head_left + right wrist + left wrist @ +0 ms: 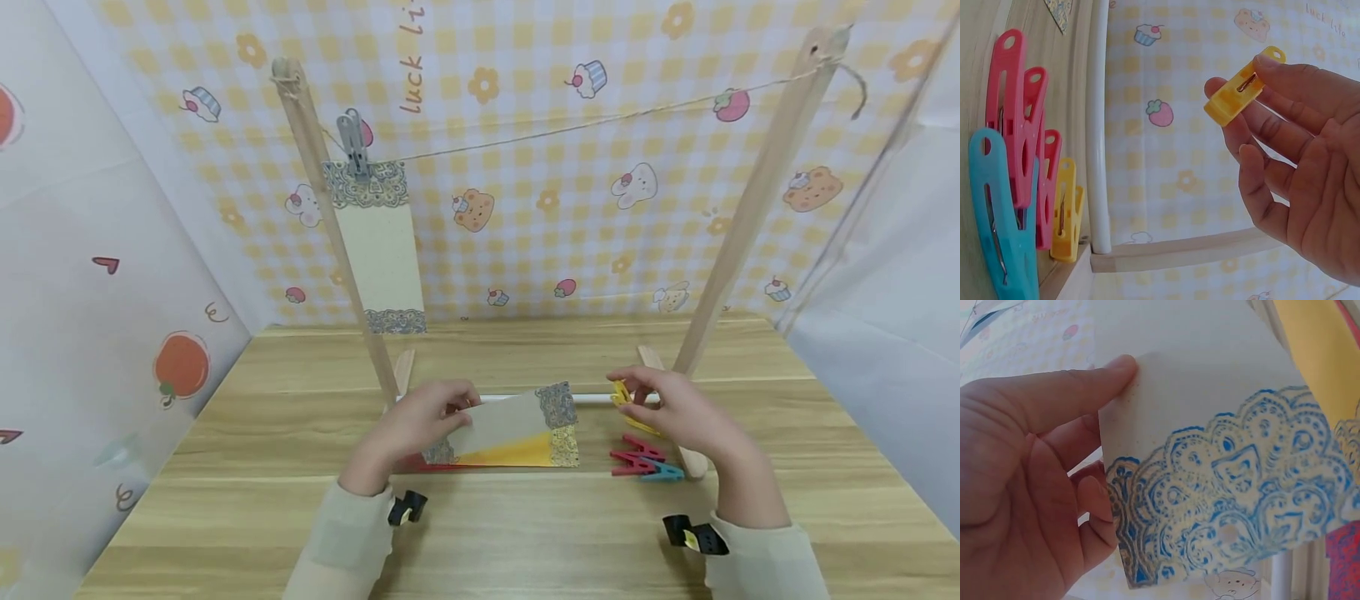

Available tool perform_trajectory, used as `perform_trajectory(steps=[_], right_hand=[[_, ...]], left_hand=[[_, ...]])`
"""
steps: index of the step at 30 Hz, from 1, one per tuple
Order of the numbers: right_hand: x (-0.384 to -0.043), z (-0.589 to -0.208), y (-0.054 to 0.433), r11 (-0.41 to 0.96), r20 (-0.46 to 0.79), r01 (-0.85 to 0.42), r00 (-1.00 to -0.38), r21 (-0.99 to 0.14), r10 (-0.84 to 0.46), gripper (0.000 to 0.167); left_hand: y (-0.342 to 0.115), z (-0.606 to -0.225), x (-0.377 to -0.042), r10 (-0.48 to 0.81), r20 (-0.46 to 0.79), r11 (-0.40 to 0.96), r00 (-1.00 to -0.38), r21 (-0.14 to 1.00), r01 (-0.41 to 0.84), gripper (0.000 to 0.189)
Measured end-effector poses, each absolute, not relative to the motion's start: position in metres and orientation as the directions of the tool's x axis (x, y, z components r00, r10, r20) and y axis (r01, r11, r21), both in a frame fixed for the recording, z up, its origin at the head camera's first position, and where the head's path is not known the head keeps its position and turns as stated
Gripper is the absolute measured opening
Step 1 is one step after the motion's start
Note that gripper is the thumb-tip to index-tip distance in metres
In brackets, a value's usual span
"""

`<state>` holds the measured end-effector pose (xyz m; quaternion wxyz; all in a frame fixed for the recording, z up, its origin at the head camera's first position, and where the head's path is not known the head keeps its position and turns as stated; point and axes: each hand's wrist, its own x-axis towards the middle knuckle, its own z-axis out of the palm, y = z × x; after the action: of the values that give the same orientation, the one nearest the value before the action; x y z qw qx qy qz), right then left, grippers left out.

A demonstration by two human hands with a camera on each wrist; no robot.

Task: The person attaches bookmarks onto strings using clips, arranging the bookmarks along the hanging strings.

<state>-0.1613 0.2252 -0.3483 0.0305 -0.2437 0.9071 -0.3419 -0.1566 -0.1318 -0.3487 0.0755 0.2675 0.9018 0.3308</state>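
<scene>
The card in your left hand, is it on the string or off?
Off: the left hand holds the card low over the table, well below the string.

On the yellow-checked backdrop [517,250] at the far side, left of the middle, orange-brown lettering [412,75] is printed sideways. "luck li" can be read from bottom to top, the rest being cut off by the upper edge of the head view. In the right wrist view, "luck" can be read again on the backdrop, followed by a blurred second word.
</scene>
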Motion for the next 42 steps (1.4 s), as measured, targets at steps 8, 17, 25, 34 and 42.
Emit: perform_trajectory(steps=[8,17,25,34,42], right_hand=[[-0.160,-0.341,0.216,0.611,0.152,-0.453,-0.865,-0.649,-0.478,0.037],[-0.165,-0.334,0.203,0.589,0.206,-0.494,-0.848,-0.639,-0.488,0.038],[-0.169,-0.321,0.195,0.581,0.273,-0.533,-0.836,-0.615,-0.476,0.040],[-0.171,-0.298,0.194,0.556,0.356,-0.590,-0.803,-0.585,-0.478,0.039],[-0.172,-0.282,0.182,0.508,0.428,-0.663,-0.746,-0.550,-0.510,0.040]], left_hand=[[-0.138,-0.338,-0.157,0.521,0.101,0.630,-0.847,0.625,0.462,0.012],[-0.144,-0.330,-0.155,0.490,0.181,0.617,-0.853,0.619,0.486,0.015],[-0.148,-0.323,-0.155,0.444,0.260,0.639,-0.857,0.579,0.506,0.016],[-0.153,-0.318,-0.156,0.425,0.319,0.618,-0.847,0.581,0.530,0.014],[-0.167,-0.313,-0.153,0.349,0.366,0.628,-0.863,0.592,0.505,0.013]])
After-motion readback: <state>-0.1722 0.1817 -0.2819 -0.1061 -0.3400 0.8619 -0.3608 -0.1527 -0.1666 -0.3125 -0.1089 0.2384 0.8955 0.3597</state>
